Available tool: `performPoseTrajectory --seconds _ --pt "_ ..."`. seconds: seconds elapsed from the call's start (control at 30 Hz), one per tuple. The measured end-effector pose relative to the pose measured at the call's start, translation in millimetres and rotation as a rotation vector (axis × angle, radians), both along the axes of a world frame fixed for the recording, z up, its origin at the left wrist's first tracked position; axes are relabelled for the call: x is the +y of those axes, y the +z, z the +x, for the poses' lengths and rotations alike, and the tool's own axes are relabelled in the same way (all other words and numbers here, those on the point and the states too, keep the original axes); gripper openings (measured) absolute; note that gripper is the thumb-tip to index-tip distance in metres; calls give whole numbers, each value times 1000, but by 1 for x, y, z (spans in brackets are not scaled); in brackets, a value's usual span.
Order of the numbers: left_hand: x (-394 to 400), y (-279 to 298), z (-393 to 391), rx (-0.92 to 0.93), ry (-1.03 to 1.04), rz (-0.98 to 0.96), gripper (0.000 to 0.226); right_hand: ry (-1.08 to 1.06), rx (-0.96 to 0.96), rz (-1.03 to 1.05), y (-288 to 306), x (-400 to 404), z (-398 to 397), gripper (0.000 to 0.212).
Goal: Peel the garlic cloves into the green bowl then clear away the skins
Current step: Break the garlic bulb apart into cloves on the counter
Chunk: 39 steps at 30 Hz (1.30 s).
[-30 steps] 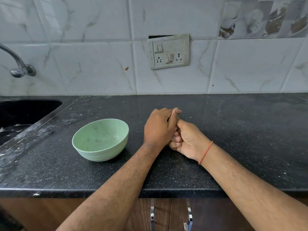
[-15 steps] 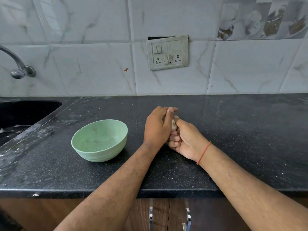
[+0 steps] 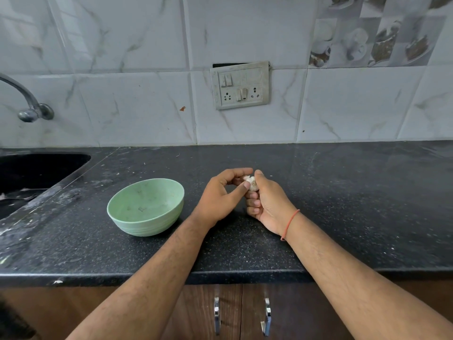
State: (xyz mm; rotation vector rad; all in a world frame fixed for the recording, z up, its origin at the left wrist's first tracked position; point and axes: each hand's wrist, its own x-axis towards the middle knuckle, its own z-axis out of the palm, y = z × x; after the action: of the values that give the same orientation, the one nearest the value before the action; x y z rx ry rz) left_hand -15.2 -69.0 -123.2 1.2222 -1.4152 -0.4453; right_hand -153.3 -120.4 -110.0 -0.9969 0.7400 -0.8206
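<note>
A small white garlic bulb (image 3: 250, 182) sits between both hands above the black countertop (image 3: 355, 204). My right hand (image 3: 267, 202) grips it from the right with curled fingers. My left hand (image 3: 220, 197) pinches its left side between thumb and fingertips. Most of the garlic is hidden by the fingers. The green bowl (image 3: 147, 207) stands on the counter to the left of my left hand, with nothing visible inside it.
A dark sink (image 3: 29, 177) lies at the far left under a metal tap (image 3: 27, 104). A switch and socket plate (image 3: 241, 85) is on the tiled wall behind. Cabinet doors with metal handles (image 3: 217, 315) are below the counter's front edge.
My left hand has turned from lying over the right hand to a pinch on the garlic, which now shows between the fingers. The bowl has not moved.
</note>
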Motion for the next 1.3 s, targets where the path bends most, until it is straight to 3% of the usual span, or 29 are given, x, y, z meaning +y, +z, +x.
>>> performPoseTrajectory --seconds 0.27,0.47,0.6,0.77,0.93,1.1,1.3 --pt "24 -1 8 -3 -31 -27 29 -4 176 -296 -3 15 -2 48" --pt "27 -4 2 -167 47 -120 41 12 174 -279 1 16 -3 42" --pt "21 -3 -8 -234 120 -119 24 -29 213 -294 3 16 1 41" --pt "6 5 -32 -368 387 -22 23 -44 167 -204 4 15 10 43" --pt "-13 7 -39 -442 389 18 26 -92 79 -95 -5 4 16 34" --pt "-21 7 -40 -536 368 -5 26 -108 -49 34 -3 3 13 39" --pt "-29 3 -42 -559 346 -37 35 -113 -136 86 4 5 10 27"
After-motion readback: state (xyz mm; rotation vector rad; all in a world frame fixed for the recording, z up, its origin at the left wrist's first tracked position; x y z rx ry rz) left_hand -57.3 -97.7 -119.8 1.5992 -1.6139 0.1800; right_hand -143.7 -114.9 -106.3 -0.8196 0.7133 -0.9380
